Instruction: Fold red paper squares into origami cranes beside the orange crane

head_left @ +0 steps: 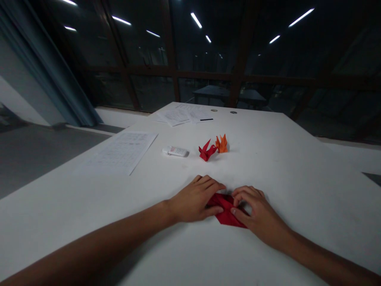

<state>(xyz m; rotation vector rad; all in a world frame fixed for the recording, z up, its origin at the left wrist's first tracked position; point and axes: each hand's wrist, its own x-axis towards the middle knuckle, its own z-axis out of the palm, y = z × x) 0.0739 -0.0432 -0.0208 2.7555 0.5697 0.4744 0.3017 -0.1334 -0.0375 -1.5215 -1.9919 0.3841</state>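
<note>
Paper (227, 218), deep red, folded, straight lower edge, on white table (297, 167)

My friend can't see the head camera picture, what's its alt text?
A left hand and right hand touch folded red paper on a white table. Beyond them sit a red origami figure, an orange origami figure and printed sheets.

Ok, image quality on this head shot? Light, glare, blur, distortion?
Head view: dim overall; bright streaks in the dark windows, likely reflections; soft shadow under the left arm; window frames splay outward, looks wide-angle; print on the near sheet too soft to read; folds in the red paper hard to make out.
</note>
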